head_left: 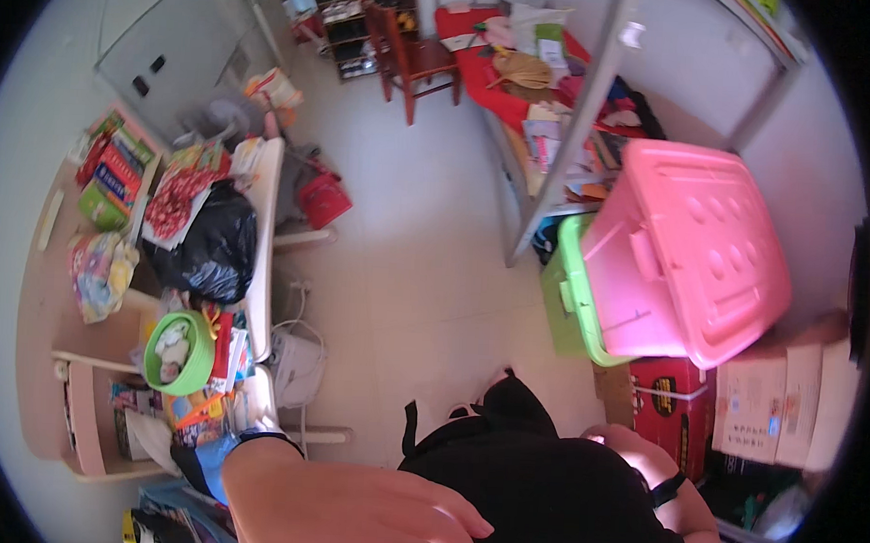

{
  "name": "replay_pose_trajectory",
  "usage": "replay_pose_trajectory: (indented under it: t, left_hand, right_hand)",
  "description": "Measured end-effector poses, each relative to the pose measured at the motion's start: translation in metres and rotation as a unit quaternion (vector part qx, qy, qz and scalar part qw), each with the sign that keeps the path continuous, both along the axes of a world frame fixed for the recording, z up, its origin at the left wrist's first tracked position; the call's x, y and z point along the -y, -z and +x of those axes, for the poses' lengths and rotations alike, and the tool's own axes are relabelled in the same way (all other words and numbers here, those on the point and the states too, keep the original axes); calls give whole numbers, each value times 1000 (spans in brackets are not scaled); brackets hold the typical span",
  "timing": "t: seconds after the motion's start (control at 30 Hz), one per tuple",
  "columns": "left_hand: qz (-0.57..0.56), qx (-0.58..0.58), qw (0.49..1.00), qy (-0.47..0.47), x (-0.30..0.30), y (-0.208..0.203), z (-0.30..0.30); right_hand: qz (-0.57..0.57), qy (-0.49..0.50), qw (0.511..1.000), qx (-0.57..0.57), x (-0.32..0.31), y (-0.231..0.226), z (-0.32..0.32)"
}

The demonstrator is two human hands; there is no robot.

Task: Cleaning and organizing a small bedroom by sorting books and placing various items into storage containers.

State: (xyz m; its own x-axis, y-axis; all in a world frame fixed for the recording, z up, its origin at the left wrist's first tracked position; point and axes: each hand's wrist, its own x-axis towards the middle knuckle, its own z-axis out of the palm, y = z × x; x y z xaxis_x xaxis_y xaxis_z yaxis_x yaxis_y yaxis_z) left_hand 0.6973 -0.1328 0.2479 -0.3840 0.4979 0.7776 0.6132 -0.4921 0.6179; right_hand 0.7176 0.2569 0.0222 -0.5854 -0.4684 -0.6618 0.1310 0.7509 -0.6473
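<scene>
My left hand (366, 506) is low in the view, its back up and its fingers stretched toward the right. They lie over or just in front of my black clothing (552, 490), and nothing shows in them. A black band (270, 439) and something blue (216, 464) are at its wrist end. On the other side, my right hand (626, 445) is down beside the black clothing, with a black strap (668, 490) around the wrist. Its fingers are hidden, so what it touches cannot be seen.
A cluttered desk (268, 216) on the left bears a black plastic bag (218, 247), books and a green basket (198, 363). Pink (708, 245) and green storage boxes (569, 306) stand at right by cartons (749, 407). Farther off are a wooden chair (415, 62) and a bunk bed (555, 189).
</scene>
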Motion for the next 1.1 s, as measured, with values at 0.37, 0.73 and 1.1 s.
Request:
replay_pose_trajectory:
  t: [0.37,0.73,1.1]
  left_hand:
    - [-175,-20,984,19,77,-6,-189]
    - [-73,19,988,-132,165,-3,-373]
    - [-252,375,627,-635,484,233,-567]
  right_hand:
    - [-96,17,995,13,102,57,-242]
    - [-79,-93,983,-137,255,34,-532]
    - [-47,-30,990,-127,393,32,-734]
